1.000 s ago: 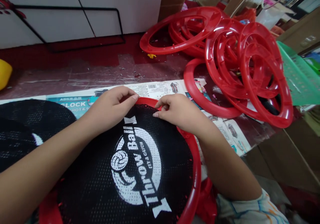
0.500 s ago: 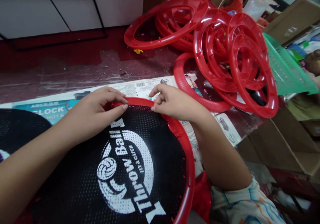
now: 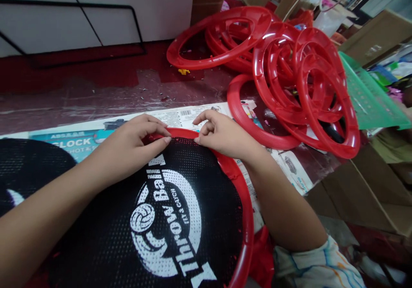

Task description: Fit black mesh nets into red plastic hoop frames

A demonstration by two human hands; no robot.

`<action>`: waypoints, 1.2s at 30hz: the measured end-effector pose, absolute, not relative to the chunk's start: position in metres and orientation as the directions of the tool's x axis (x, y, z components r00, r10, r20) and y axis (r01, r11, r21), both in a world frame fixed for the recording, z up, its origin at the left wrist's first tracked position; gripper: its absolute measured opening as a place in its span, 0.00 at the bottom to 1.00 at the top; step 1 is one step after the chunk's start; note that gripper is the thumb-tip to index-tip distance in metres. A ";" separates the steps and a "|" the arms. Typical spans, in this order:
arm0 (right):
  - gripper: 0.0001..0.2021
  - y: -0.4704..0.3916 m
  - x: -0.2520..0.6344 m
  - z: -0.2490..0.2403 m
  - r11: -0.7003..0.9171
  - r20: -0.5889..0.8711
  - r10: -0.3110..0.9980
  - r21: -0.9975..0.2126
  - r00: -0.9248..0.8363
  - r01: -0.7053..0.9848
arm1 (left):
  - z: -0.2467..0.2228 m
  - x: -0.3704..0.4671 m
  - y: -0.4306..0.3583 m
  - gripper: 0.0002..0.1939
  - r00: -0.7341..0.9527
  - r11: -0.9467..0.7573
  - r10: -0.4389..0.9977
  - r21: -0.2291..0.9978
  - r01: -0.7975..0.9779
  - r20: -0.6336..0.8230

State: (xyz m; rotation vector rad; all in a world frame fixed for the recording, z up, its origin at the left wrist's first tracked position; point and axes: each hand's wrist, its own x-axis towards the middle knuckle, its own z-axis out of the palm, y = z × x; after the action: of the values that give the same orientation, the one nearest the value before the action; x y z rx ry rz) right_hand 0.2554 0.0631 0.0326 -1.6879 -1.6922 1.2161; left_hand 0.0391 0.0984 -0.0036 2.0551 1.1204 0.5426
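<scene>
Your left hand (image 3: pixel 128 144) brings thumb and finger tips close together at the far edge of the hoop, near 12 o'clock; you cannot tell from here whether they pinch the black mesh (image 3: pixel 219 193). At 1 o'clock your right hand (image 3: pixel 222 135) has its index finger raised apart from the thumb, whose tip is at the mesh edge; its hold is unclear too. The mesh, lettered "Throw Ball", lies right in front of you inside a red rim (image 3: pixel 247 232). From its centre, a second black mesh disc (image 3: pixel 32 159) sits toward 10 o'clock, a small yellow piece (image 3: pixel 183 71) near 12, heaped red rings (image 3: pixel 260 73) between 1 and 2, and a green plastic container (image 3: pixel 370 95) near 2.
</scene>
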 end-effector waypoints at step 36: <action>0.04 0.049 0.245 0.056 -0.014 -0.299 0.942 -0.490 -0.153 0.871 | -0.001 -0.001 0.108 0.16 0.661 -0.625 0.750 0.312 0.715 -0.012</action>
State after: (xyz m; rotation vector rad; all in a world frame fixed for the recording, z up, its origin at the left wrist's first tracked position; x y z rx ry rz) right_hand 0.2451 0.0494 0.0556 -1.9619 -2.1180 0.8942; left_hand -0.0013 0.1075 -0.0009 2.5894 1.1723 0.1713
